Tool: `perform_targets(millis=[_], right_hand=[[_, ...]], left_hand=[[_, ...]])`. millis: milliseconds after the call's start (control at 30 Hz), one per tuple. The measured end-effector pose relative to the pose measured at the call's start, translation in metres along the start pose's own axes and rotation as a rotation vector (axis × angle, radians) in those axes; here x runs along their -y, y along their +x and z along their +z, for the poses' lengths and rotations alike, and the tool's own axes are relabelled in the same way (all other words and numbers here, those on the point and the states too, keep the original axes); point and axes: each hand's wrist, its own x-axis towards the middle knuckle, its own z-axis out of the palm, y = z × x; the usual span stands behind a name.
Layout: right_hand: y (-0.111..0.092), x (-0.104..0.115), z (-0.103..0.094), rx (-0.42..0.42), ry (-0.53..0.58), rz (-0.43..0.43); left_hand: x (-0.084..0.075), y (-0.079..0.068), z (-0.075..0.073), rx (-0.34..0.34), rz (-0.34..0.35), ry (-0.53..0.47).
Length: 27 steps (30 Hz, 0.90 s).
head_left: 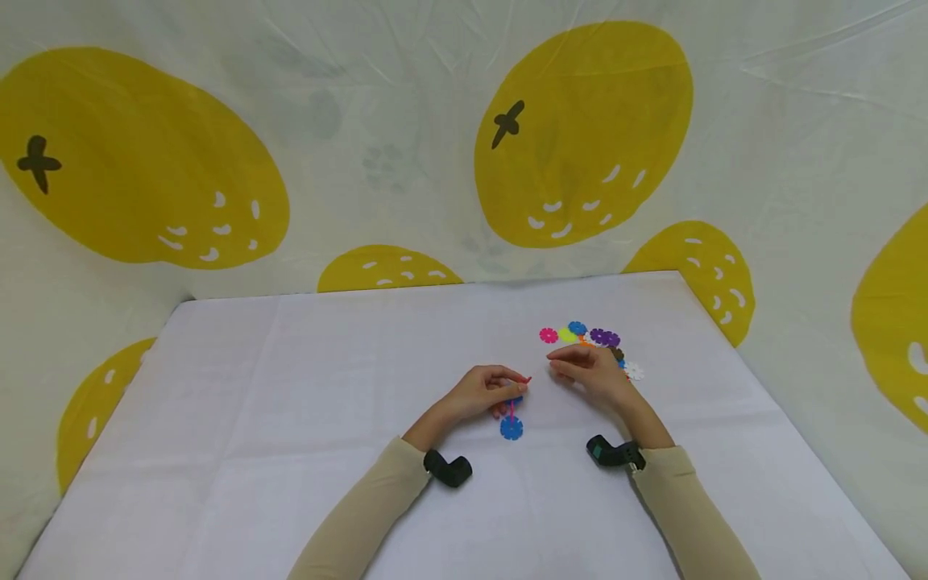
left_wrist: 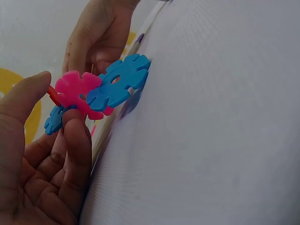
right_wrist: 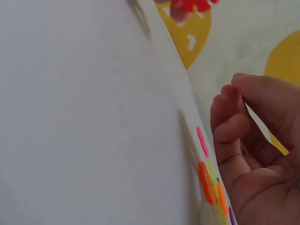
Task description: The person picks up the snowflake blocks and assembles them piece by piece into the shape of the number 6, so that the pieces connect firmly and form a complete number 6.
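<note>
The head view is evenly bright, the wrist views dimmer, soft shadows marking the tabletop (right_wrist: 93,117).

So there's a table (head_left: 217,451) covered in white cloth with a few soft creases, and around the back and sides hangs a pale backdrop (head_left: 428,121), kinda wrinkled up top. It's printed with big yellow fruit-like shapes (head_left: 587,161), two of them sporting dark cross-shaped marks (head_left: 509,123), plus little white dashes (head_left: 209,255) on them. Faint grayish blotches (head_left: 383,167) sit between the two biggest.
</note>
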Motion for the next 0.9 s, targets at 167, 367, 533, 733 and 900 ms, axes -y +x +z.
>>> perform_targets(millis=[167,367,533,733,900], right_hand=[[-0.003,-0.003,-0.015,-0.111,0.005,0.059],[-0.005,-0.01,-0.027,-0.223,0.028,0.084],[-0.005,-0.015,-0.028,-0.269,-0.026,0.096],[-0.001,-0.022,-0.028,-0.278,-0.085,0.099],[0.002,-0.027,-0.028,-0.271,-0.141,0.141]], left_hand=[[0.0,-0.001,0.0,0.012,-0.003,0.013],[0.002,-0.001,-0.001,0.006,0.012,0.004],[0.001,-0.001,-0.001,-0.004,0.008,0.001],[0.002,0.0,0.0,-0.005,0.01,0.001],[0.003,0.001,0.0,0.004,0.005,0.011]])
